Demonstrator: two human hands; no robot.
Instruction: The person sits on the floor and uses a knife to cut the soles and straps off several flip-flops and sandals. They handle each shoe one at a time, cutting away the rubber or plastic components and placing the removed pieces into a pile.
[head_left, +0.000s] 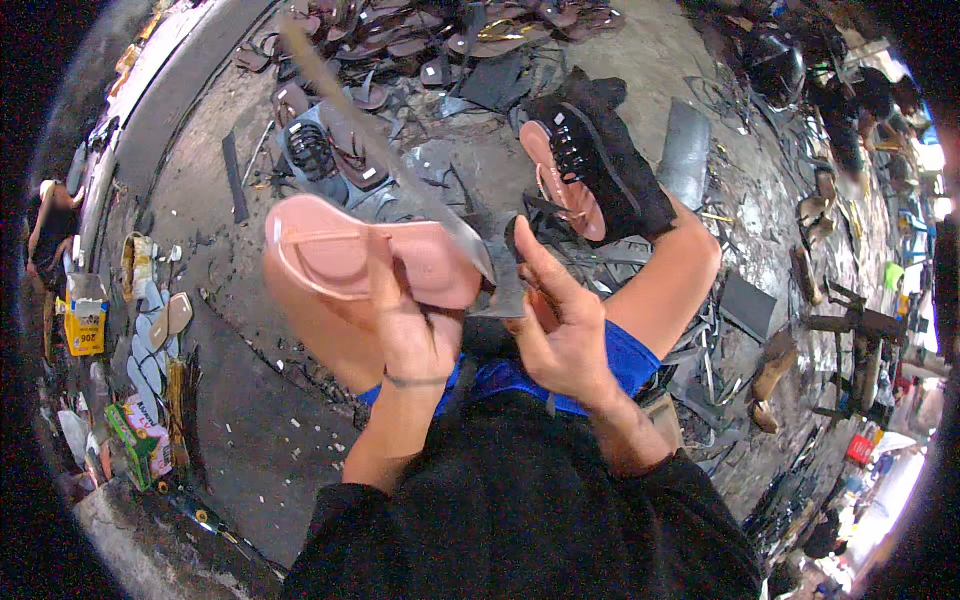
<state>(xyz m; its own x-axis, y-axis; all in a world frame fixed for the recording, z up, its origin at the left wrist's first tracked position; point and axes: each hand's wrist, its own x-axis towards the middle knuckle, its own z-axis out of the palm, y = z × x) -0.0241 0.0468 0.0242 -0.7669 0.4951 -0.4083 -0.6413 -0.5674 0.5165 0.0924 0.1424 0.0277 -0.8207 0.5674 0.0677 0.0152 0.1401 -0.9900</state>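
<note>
Here, my left hand [415, 335] is closed around a pink sandal [338, 258], up above my left leg [328, 345]. My right hand [560, 335] has half-curled fingers by a grey piece [508, 292]; I can't tell if they grip it. A long, blurry strip [375, 135] slants by the sandal.

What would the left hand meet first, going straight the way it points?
Past the pink sandal it holds, the left hand might first meet the dark sandal ahead, though depth is unclear.

head-worn fisheye view, upright, facing steeply down; left hand [415, 335], right hand [568, 335] close, floor [640, 65] farther.
</note>
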